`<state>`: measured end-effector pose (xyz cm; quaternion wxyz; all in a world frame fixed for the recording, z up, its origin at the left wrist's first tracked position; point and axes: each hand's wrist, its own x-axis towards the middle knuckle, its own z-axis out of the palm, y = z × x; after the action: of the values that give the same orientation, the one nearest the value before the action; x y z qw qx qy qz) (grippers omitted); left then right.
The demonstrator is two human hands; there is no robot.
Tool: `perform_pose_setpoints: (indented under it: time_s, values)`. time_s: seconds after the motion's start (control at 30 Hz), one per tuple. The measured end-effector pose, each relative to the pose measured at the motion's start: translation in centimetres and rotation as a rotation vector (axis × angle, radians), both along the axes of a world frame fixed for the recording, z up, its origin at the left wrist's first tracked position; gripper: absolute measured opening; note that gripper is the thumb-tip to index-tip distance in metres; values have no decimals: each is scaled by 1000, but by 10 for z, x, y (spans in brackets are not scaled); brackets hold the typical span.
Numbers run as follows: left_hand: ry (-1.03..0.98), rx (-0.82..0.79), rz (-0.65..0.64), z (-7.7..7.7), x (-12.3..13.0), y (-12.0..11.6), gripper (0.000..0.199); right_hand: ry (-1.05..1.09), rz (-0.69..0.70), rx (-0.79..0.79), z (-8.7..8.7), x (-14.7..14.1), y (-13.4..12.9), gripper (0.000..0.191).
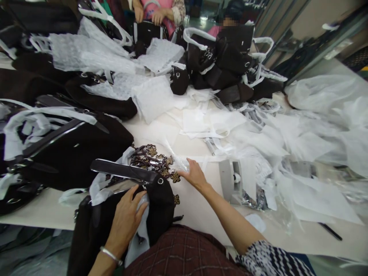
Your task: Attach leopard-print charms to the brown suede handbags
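A dark handbag (161,199) stands at the table's near edge, against my body, with a flat strap (123,168) across its top and pale wrapping (140,226) at its side. My left hand (128,211) grips the bag's upper edge near the strap fitting, fingers curved and thumb apart. My right hand (195,175) reaches over the table, thumb and fingers apart. A strip of clear plastic (179,161) lies against the gap between them; no firm hold shows. Just left of that hand is a heap of leopard-patterned charms (152,161) on dark cords.
Another dark handbag (80,149) with wrapped handles lies at left. More bags (232,57) and bubble wrap (94,53) fill the back, where another person's hands (158,16) touch a bag. White sheets (287,134), a small grey box (227,180) and a black pen-like stick (330,231) lie right.
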<state>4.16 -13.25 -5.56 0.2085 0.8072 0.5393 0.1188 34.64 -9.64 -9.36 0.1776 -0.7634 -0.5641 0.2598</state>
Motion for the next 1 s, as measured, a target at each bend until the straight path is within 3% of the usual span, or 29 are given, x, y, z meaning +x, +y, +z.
perform_pose_setpoints:
  time_s: [0.07, 0.13, 0.2, 0.3, 0.37, 0.47, 0.53, 0.63, 0.73, 0.8, 0.93, 1.0]
  values:
    - [-54, 68, 14, 16, 5, -1, 29, -119, 61, -22, -9, -15, 20, 64]
    - [-168, 56, 23, 30, 15, -2, 25, -162, 81, -48, -15, -20, 34, 38]
    - [-302, -42, 38, 43, 27, -1, 22, -156, 96, -40, -16, -17, 37, 21]
    - [-507, -292, 111, 51, 49, 5, 21, -136, 129, 14, -7, -5, 19, 24]
    - [-670, -479, 225, 48, 63, 12, 24, -113, 152, 58, 3, 3, -8, 24]
    - [-973, -721, 444, 38, 83, 22, 46, -35, 153, 141, 18, 14, -59, 25]
    - [-1123, -828, 522, 32, 95, 29, 60, 62, 131, 218, 24, 20, -95, 24]
    - [-1218, -902, 469, 29, 111, 38, 65, 151, 132, 263, 25, 31, -141, 20]
    - [-1220, -853, 373, 28, 126, 41, 57, 171, 172, 213, 23, 41, -170, 19]
    - [-1174, -826, 365, 25, 136, 38, 45, 163, 155, 141, 24, 44, -176, 25]
    - [-1103, -976, 286, 8, 158, 19, 33, 286, -13, 18, 34, 27, -152, 77]
    - [-1082, -1050, 210, 1, 167, 10, 34, 428, -88, -65, 37, 11, -133, 71]
